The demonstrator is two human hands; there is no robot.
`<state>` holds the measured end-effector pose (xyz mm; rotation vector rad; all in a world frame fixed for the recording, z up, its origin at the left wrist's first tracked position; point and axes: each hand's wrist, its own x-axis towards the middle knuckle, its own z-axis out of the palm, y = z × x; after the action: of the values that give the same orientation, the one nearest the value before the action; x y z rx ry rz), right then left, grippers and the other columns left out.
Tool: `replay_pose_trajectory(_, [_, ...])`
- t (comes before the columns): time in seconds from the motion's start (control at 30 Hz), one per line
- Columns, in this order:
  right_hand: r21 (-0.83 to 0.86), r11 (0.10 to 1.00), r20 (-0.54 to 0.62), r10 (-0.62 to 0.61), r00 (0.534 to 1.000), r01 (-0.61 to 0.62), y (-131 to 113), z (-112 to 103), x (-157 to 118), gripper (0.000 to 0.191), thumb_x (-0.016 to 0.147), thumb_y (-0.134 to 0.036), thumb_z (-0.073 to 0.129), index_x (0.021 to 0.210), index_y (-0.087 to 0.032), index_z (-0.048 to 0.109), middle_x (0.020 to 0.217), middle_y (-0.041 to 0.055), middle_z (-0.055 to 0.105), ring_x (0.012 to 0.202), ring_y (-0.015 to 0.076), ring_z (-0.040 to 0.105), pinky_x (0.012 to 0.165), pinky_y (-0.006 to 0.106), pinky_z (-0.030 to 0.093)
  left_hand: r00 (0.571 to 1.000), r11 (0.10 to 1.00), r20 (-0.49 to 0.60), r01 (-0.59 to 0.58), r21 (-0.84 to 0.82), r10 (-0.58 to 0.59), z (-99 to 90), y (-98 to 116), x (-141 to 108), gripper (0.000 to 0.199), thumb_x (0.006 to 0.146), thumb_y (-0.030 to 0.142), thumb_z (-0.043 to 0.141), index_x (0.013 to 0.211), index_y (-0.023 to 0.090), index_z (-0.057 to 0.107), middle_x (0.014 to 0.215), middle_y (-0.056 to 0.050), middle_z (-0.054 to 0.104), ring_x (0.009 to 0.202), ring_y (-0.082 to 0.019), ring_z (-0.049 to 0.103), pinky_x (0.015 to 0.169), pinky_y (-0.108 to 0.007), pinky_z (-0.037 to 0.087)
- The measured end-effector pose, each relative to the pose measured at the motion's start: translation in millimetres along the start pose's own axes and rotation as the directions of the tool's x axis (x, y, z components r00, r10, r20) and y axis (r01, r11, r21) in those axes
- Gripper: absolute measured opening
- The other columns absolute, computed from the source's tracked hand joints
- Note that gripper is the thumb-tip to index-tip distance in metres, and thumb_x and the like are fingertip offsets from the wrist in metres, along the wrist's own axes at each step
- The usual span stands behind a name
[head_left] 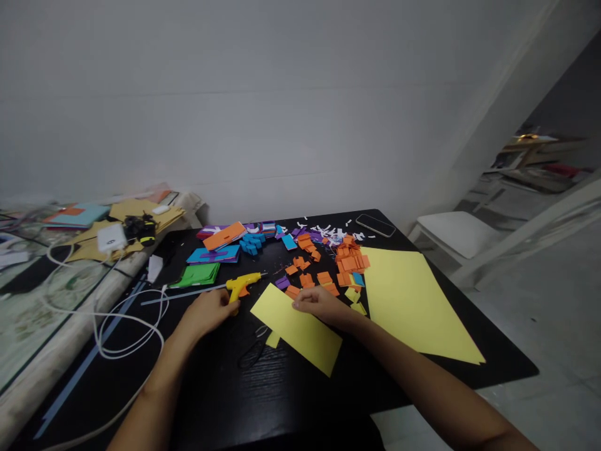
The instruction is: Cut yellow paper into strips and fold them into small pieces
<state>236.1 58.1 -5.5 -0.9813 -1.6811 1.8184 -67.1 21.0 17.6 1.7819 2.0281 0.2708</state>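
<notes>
Two grips are occupied over the black worktop. A yellow glue gun is grasped at its handle by the L grip, fingers curled in, w/ the nozzle aimed toward the R side, prob. so the tip is clear of the fingers. A yellow card is pinched by the R grip at the long edge nearest that grip, w/ thumb & fingertips only, prob. so most of its face is left uncovered. The card is slanted b/w both grips; a yellow strip is seen poking out beneath it, & whether the two are joined can't be told. Just beyond the R grip, folded orange pieces are heaped & strewn, prob. for easy reach. To the R of that grip, big yellow sheets are laid flat, prob. b/c more room is needed for their size. Past the L grip, a green stack & a blue stack are set apart, seemingly grouped by colour. White scraps are scattered well beyond the R grip, maybe pushed out of the way; a phone is placed farther R, near the worktop's far corner.
</notes>
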Motion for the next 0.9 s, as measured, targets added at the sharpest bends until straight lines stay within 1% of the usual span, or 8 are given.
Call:
replay_pose_trajectory(0.07, [-0.013, 1.0, 0.02, 0.007, 1.0, -0.006, 2.3, 1.6, 0.9, 0.036, 0.074, -0.049, 0.075, 0.072, -0.015, 0.066, 0.059, -0.0023, 0.055, 0.054, 0.0102, 0.046, 0.053, 0.023, 0.033, 1.0, 1.0, -0.026, -0.008, 0.021, 0.009, 0.7, 2.8, 0.3, 0.034, 0.082, 0.047, 0.053, 0.065, 0.02, 0.065, 0.065, -0.005, 0.068, 0.06, -0.022, 0.061, 0.053, -0.026, 0.03])
replay_pose_trajectory(0.23, [-0.016, 1.0, 0.078, -0.008, 0.997, 0.009, 10.3, 3.9, 4.4, 0.037, 0.074, -0.05, 0.075, 0.074, -0.015, 0.066, 0.062, -0.0014, 0.057, 0.056, 0.0108, 0.048, 0.055, 0.023, 0.033, 0.987, 0.998, -0.159, 0.016, 0.053, -0.008, 7.1, 9.8, 4.5, 0.031, 0.085, 0.046, 0.05, 0.071, 0.02, 0.061, 0.071, -0.006, 0.069, 0.069, -0.023, 0.064, 0.057, -0.026, 0.033])
replay_pose_trajectory(0.33, [0.024, 1.0, 0.089, 0.008, 0.996, -0.011, 12.7, 5.1, 5.5, 0.037, 0.071, -0.049, 0.078, 0.076, -0.015, 0.066, 0.062, -0.0022, 0.057, 0.056, 0.0099, 0.047, 0.055, 0.022, 0.031, 0.973, 0.996, -0.227, 0.068, 0.065, -0.051, 14.7, 14.3, 10.5, 0.029, 0.085, 0.045, 0.05, 0.073, 0.02, 0.059, 0.073, -0.007, 0.07, 0.073, -0.025, 0.065, 0.059, -0.027, 0.035])
replay_pose_trajectory(0.47, [0.085, 0.995, 0.116, 0.038, 0.993, -0.048, 13.2, 7.6, 5.8, 0.04, 0.066, -0.048, 0.082, 0.081, -0.015, 0.065, 0.066, -0.0013, 0.06, 0.056, 0.0097, 0.049, 0.054, 0.022, 0.03, 0.964, 0.991, -0.248, 0.115, 0.067, -0.095, 22.8, 18.2, 19.7, 0.029, 0.085, 0.045, 0.05, 0.076, 0.02, 0.062, 0.074, -0.008, 0.071, 0.073, -0.027, 0.066, 0.059, -0.029, 0.036])
replay_pose_trajectory(0.6, [0.131, 0.989, 0.109, 0.05, 0.993, -0.064, 12.1, 9.6, 5.3, 0.037, 0.064, -0.044, 0.083, 0.078, -0.015, 0.064, 0.065, -0.0018, 0.061, 0.053, 0.0087, 0.048, 0.052, 0.021, 0.03, 0.959, 0.993, -0.275, 0.095, 0.069, -0.073, 26.8, 16.5, 25.0, 0.029, 0.085, 0.045, 0.052, 0.076, 0.02, 0.063, 0.073, -0.008, 0.07, 0.072, -0.028, 0.066, 0.059, -0.03, 0.037])
replay_pose_trajectory(0.73, [0.227, 0.971, 0.066, 0.066, 0.996, -0.08, 12.1, 10.5, 5.3, 0.034, 0.063, -0.038, 0.084, 0.076, -0.016, 0.061, 0.064, -0.0039, 0.06, 0.052, 0.0071, 0.048, 0.051, 0.02, 0.031, 0.949, 0.995, -0.312, 0.073, 0.072, -0.048, 26.1, 14.9, 21.1, 0.035, 0.086, 0.052, 0.051, 0.075, 0.02, 0.062, 0.073, -0.008, 0.069, 0.071, -0.027, 0.065, 0.057, -0.029, 0.036])
replay_pose_trajectory(0.83, [0.309, 0.944, 0.032, 0.11, 0.993, -0.115, 13.6, 10.8, 6.4, 0.036, 0.06, -0.036, 0.084, 0.078, -0.016, 0.06, 0.071, -0.0021, 0.064, 0.059, 0.0092, 0.056, 0.055, 0.02, 0.037, 0.909, 1.0, -0.415, -0.027, 0.007, 0.027, 24.8, 18.5, 10.9, 0.036, 0.089, 0.051, 0.051, 0.078, 0.019, 0.063, 0.076, -0.005, 0.068, 0.069, -0.023, 0.062, 0.059, -0.028, 0.036])
replay_pose_trajectory(0.9, [0.347, 0.931, 0.012, 0.117, 0.993, -0.114, 14.9, 11.0, 7.2, 0.037, 0.059, -0.035, 0.085, 0.079, -0.015, 0.061, 0.076, -0.0002, 0.067, 0.065, 0.0119, 0.061, 0.058, 0.022, 0.041, 0.876, 0.972, -0.459, -0.214, -0.098, 0.147, 26.1, 23.1, 2.3, 0.034, 0.093, 0.047, 0.05, 0.078, 0.019, 0.063, 0.074, -0.003, 0.066, 0.066, -0.018, 0.059, 0.062, -0.026, 0.038])
